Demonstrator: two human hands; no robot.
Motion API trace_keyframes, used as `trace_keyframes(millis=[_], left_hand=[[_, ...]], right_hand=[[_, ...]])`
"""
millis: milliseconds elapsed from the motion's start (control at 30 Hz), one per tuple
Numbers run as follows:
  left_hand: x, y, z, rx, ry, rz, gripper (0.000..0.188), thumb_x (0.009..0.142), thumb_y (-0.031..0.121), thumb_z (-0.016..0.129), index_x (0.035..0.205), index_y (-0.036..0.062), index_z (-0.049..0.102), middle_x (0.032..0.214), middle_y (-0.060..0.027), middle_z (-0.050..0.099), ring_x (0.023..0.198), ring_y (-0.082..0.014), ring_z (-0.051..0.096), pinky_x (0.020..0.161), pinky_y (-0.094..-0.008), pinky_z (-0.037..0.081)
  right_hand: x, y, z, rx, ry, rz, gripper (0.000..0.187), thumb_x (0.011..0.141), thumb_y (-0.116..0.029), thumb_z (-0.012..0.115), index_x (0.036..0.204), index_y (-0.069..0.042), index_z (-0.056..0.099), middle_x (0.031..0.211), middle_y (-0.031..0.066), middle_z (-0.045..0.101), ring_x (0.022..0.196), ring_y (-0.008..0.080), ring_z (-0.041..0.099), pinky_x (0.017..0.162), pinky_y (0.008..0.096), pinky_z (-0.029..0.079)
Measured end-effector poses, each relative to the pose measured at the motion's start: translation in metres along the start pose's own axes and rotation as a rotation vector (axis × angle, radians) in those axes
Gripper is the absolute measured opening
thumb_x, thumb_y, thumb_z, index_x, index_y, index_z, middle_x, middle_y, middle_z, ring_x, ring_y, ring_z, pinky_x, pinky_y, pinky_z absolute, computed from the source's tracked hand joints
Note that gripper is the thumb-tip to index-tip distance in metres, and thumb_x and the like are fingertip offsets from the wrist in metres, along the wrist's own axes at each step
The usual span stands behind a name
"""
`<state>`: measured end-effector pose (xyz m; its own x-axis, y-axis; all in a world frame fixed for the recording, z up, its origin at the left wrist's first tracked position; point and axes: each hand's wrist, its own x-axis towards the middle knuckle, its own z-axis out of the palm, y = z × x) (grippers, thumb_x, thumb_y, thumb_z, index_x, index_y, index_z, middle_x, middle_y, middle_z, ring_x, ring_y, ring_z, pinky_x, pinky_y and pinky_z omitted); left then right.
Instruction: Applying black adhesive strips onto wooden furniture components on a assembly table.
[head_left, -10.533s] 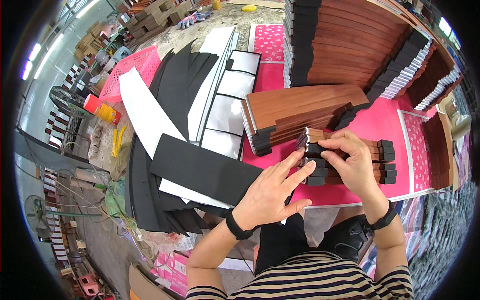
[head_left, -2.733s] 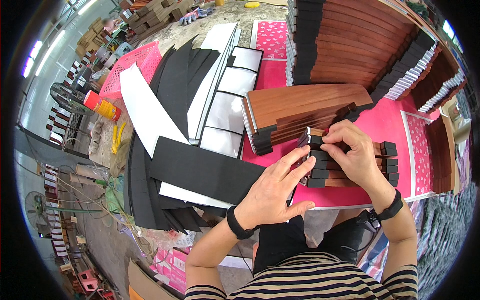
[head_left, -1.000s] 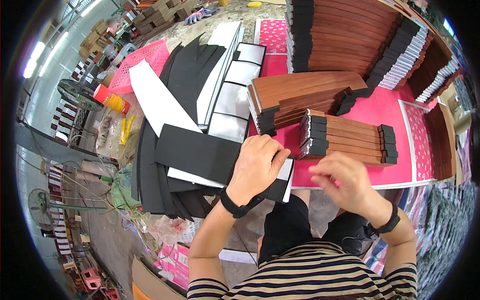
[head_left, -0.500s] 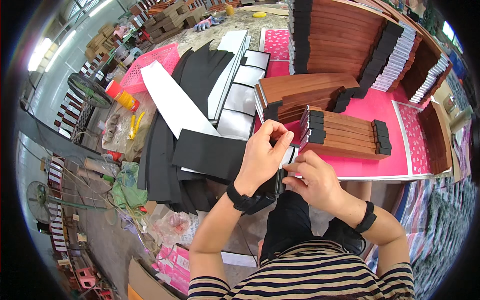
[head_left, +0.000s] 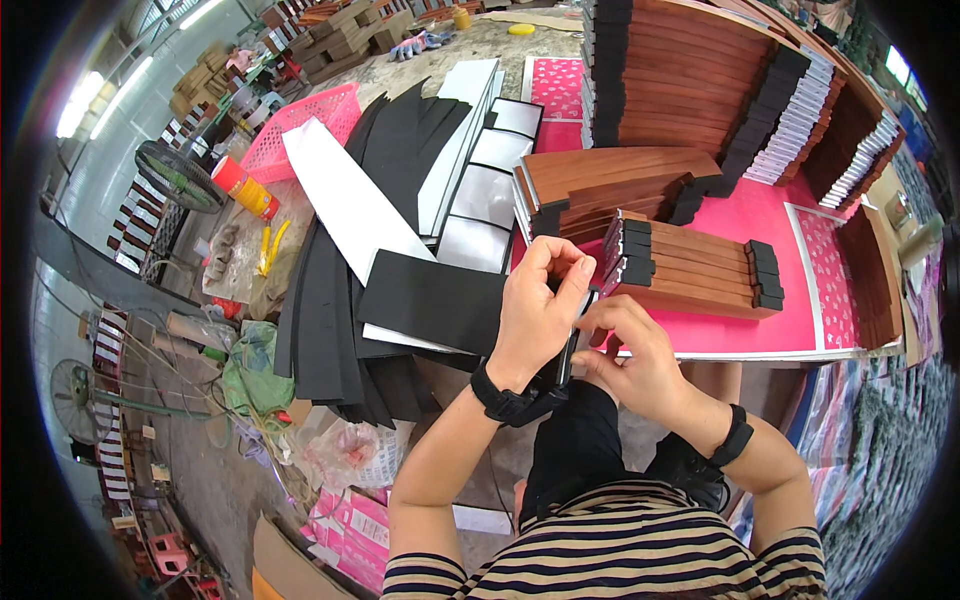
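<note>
My left hand (head_left: 540, 315) is closed, thumb and forefinger pinched together above the table's front edge. Close to its right, my right hand (head_left: 632, 350) has its fingers curled in a pinch. A narrow black piece (head_left: 566, 362) with a shiny edge stands between them, mostly hidden by the left hand; the right fingertips are beside it. What either pinch holds is too small or hidden to make out. A black rectangular sheet (head_left: 430, 302) with white backing reaches behind my left wrist. Just beyond the right hand sits a bundle of brown wooden slats (head_left: 700, 265) with black-wrapped ends.
Black strips (head_left: 320, 320) and long white strips (head_left: 350, 200) lie piled at left, near a pink basket (head_left: 300, 130). White panels (head_left: 480, 200) run beside them. Tall stacks of brown slats (head_left: 690, 80) stand at the back right on a pink sheet (head_left: 740, 220).
My left hand has shifted slightly right, and the black sheet has moved a little right and up. The white patch seen between my hands is now mostly covered.
</note>
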<state>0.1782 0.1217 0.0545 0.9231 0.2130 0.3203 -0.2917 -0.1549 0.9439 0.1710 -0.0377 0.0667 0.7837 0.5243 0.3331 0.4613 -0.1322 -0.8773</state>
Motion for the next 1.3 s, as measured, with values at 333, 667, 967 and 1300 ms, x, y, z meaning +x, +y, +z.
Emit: trace_keyframes(millis=[333,667,967,1300], left_hand=[[0.002,0.001,0.009,-0.101,0.084,-0.014,0.012,0.097,0.012,0.065,0.098,0.0025,0.056,0.08,0.0016,0.058,0.071,-0.0041,0.051,0.063,-0.0212,0.043],[0.009,-0.016,-0.013,0.714,-0.077,0.346,0.016,0.089,0.012,0.069,0.1,0.0014,0.063,0.089,-0.0117,0.066,0.084,-0.0287,0.064,0.077,-0.0365,0.05],[0.028,-0.013,0.005,0.469,-0.332,0.323,0.06,0.098,0.04,0.057,0.14,-0.0009,0.045,0.137,-0.0251,0.049,0.126,-0.0418,0.049,0.105,-0.0429,0.042],[0.027,-0.01,0.01,0.578,-0.469,0.327,0.065,0.091,0.039,0.064,0.142,0.0018,0.047,0.147,-0.0262,0.041,0.132,-0.0425,0.044,0.108,-0.0466,0.037]], right_hand=[[-0.002,0.017,0.001,-0.032,-0.014,-0.169,0.022,0.078,0.0,0.078,0.094,-0.001,0.063,0.1,0.0093,0.063,0.081,0.0227,0.066,0.065,0.0319,0.057],[0.011,0.02,-0.052,0.006,0.246,-0.092,0.031,0.085,0.004,0.073,0.109,-0.001,0.053,0.094,0.0064,0.062,0.08,0.0114,0.063,0.068,0.0256,0.052],[0.064,0.036,-0.113,-0.239,0.116,-0.108,0.034,0.087,0.01,0.061,0.118,-0.002,0.066,0.104,0.0106,0.062,0.086,0.0207,0.063,0.073,0.0288,0.05],[0.086,0.069,-0.108,-0.392,0.074,-0.225,0.036,0.08,0.002,0.073,0.115,-0.003,0.067,0.097,0.0119,0.061,0.087,0.0277,0.062,0.076,0.0351,0.053]])
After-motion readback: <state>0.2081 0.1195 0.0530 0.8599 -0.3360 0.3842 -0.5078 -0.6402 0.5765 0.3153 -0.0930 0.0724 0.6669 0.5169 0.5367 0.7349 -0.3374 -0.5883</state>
